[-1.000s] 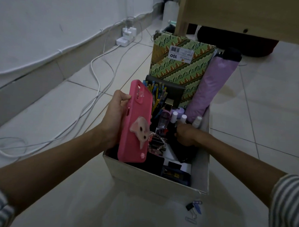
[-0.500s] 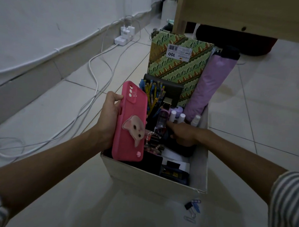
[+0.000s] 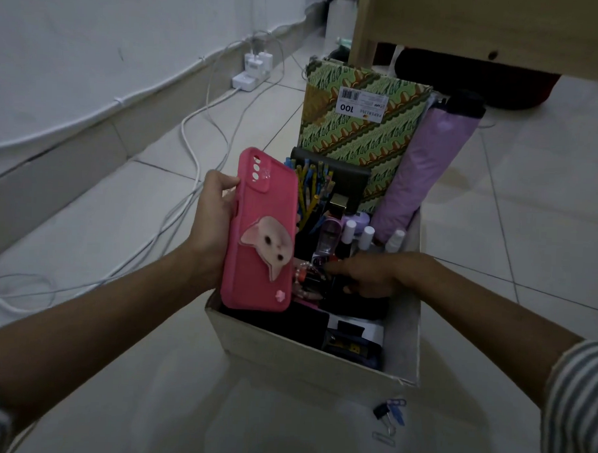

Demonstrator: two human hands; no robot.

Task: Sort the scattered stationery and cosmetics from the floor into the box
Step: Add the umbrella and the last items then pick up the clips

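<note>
Head view: left hand (image 3: 210, 229) grips a pink cat-face phone case (image 3: 261, 231), upright above the cardboard box (image 3: 305, 360) at its near-left corner. Right hand (image 3: 374, 274) lies inside the box, fingers (image 3: 333, 267) stretched nearly straight over a dark item (image 3: 359, 306). Clips (image 3: 388, 413) lie on the floor just beside the box front.

— What sort of place is this?

— A room in someone's home, seen from floor level. There's a glossy pale tiled floor (image 3: 531, 219) and a plain white wall (image 3: 93, 46) with a grey skirting band (image 3: 53, 167).

— Why a home and not an office?

— A white power strip with chargers plugged in (image 3: 249, 80) lies by the wall, and loose white cables (image 3: 206, 119) trail over the tiles. A light wooden furniture frame (image 3: 471, 25) stands behind. A beige cardboard box (image 3: 302, 356) holds personal things: coloured pens (image 3: 313, 189), small white-capped bottles (image 3: 365, 236) and a folded lilac umbrella (image 3: 427, 170).
</note>
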